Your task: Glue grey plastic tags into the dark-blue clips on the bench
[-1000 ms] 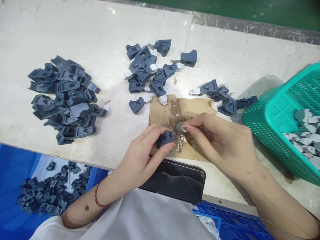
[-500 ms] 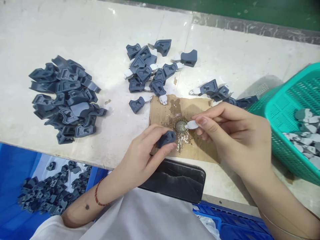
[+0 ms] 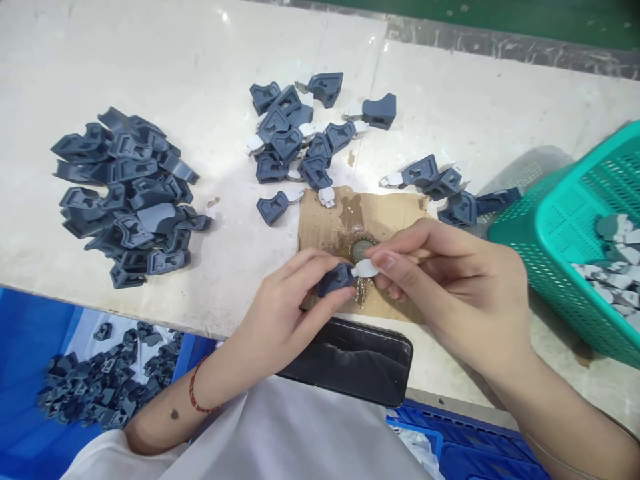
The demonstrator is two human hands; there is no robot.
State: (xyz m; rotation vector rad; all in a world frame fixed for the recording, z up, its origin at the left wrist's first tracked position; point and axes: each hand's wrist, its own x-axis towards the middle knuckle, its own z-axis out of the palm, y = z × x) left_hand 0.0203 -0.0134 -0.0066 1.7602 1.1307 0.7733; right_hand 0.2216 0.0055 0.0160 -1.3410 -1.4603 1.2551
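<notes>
My left hand (image 3: pixel 280 320) grips a dark blue-grey block (image 3: pixel 335 279) between thumb and fingers. A small light-grey piece (image 3: pixel 367 269) is pinched in my right hand (image 3: pixel 445 287), its narrow end at the block's right side; whether it sits inside the block cannot be made out. Behind my right fingertips, a round greenish disc (image 3: pixel 363 249) lies on a stained brown cardboard (image 3: pixel 325 233). Beyond the cardboard is a cluster of blue-grey blocks (image 3: pixel 286 143), several with light-grey pieces sticking out.
A large pile of blocks (image 3: pixel 135 193) stands at the left. A black phone (image 3: pixel 350 360) lies at the table's near edge. The green basket (image 3: pixel 555 233) at the right holds light-grey pieces. A blue bin (image 3: pixel 20 360) with many dark parts is at the lower left.
My right hand has moved left and slightly down, bringing the light-grey piece from the disc to the block. My left hand has barely moved and still grips the block.
</notes>
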